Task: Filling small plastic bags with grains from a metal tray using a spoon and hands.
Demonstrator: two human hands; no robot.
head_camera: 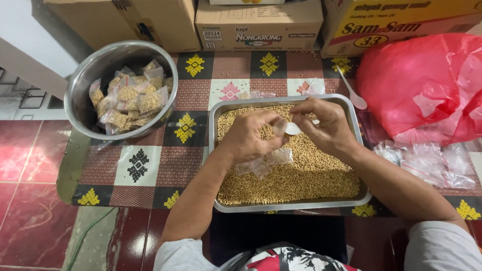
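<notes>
Grey sleeves (pixel 442 246) and both forearms are seen lowest in the view, reaching up over a metal tray (pixel 351 113) filled with small tan seeds (pixel 301 175). Left hand (pixel 251 135) is held above the seeds, its fingers (pixel 273 131) pinched shut on the mouth of a small clear bag (pixel 271 159), which hangs below them and touches the seed surface. Right hand (pixel 324 123) is placed just beside the left; its fingers (pixel 304 116) are closed on a white spoon (pixel 292 129), whose bowl is held between the two sets of fingertips, at the bag's mouth. Left of the left fingers, well apart, a steel bowl (pixel 85 80) holds filled seed packets (pixel 133 100). Right of the right fingers, a second white spoon (pixel 353 93) lies on the patterned bench (pixel 150 165), near a red plastic bag (pixel 427 85); empty clear bags (pixel 432 163) are piled below it. Cardboard boxes (pixel 258 25) are stacked beyond the fingers.
</notes>
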